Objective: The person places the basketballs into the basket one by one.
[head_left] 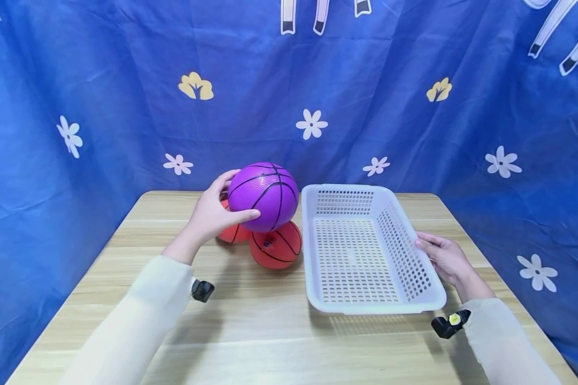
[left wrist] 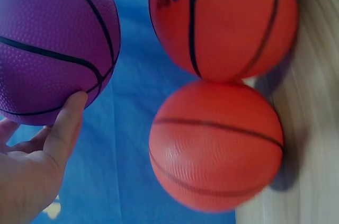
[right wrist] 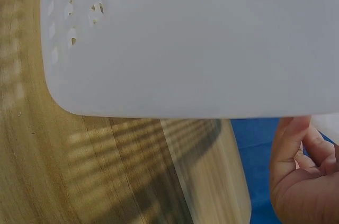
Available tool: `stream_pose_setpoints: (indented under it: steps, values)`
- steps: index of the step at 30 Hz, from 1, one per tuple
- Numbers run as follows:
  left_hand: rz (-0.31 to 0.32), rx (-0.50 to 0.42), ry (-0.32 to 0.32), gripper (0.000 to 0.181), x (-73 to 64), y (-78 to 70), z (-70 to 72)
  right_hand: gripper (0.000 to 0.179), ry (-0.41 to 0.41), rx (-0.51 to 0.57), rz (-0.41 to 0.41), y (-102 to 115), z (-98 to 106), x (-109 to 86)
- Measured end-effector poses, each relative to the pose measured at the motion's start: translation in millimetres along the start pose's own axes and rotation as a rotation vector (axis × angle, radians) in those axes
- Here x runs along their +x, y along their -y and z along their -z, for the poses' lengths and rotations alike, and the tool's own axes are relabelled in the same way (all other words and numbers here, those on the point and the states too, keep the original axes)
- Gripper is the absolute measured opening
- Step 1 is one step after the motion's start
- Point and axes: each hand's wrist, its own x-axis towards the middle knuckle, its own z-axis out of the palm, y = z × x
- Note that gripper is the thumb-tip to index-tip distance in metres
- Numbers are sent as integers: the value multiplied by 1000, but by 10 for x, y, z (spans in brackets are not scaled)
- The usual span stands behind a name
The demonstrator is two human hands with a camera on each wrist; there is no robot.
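Observation:
My left hand holds a small purple basketball, thumb on its near side and fingers round its left. In the left wrist view the thumb presses the purple ball's surface, and it hangs clear of the balls beside it. Two red basketballs, one nearer and one partly hidden behind the hand and purple ball, rest on the table. On the right, my right hand pinches the right rim of a white perforated plastic basket, whose inside shows no contents. The basket's underside appears raised in the right wrist view.
A light wooden table carries everything. Behind it and along both sides hangs a blue curtain with white flowers. The basket casts a grid-like shadow on the table, and its left rim stands close beside the nearer red ball.

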Motion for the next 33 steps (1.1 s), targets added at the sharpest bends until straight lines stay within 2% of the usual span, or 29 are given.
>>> stream_pose_setpoints:
  steps: [8, 16, 21, 28, 33]
  values:
    - [28, -16, 30, 88, 234, -175, -328, 57, 7, 6, -25, -12, 11, 7]
    - [55, 71, 12, 93, 475, -355, -757, 58, 5, 12, -28, 6, 19, -17]
    - [69, 33, 35, 94, 576, -446, -1000, 58, 8, 24, -30, 4, 28, -15]
    - [61, -37, 70, 95, 702, -486, -1263, 57, 9, 39, -39, -4, 21, -5]
    - [51, -54, 65, 94, 789, -527, -1436, 57, -1, 32, -34, 6, 1, 5]
